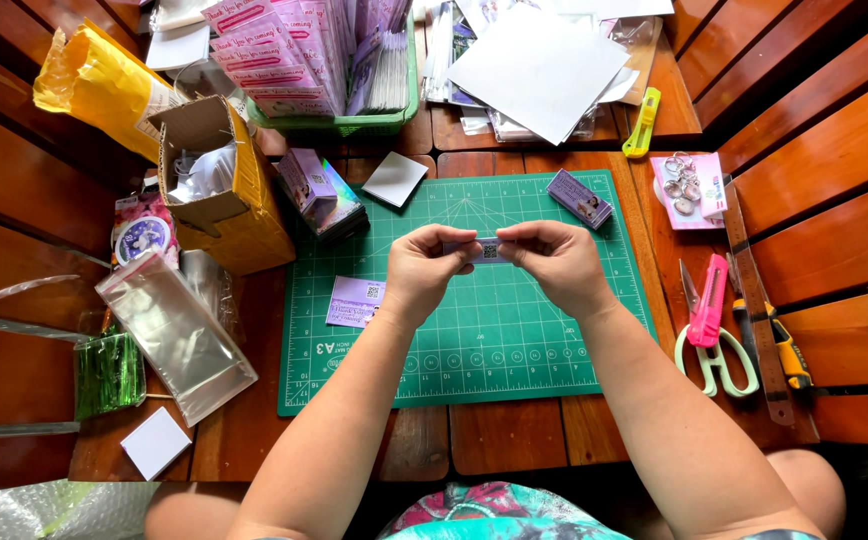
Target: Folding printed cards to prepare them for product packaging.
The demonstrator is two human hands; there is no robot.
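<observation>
Over the green mat, both hands pinch one small box, left hand and right hand at its ends. One finished box lies far right; flat cards wait left.

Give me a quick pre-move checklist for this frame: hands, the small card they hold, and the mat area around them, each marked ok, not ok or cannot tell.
1. Both hands on the piece: left hand and right hand pinch the small card at its two ends. Ok.
2. Card held above the green cutting mat, not off its edge. Ok.
3. Card flat or folded: fingers cover most of it. Cannot tell.
4. Mat under the hands free of loose pieces: the purple card lies left of the left wrist and the small purple box sits near the mat's top edge. Ok.
5. Blades out of the way: pink cutter and scissors lie right of the mat. Ok.
</observation>
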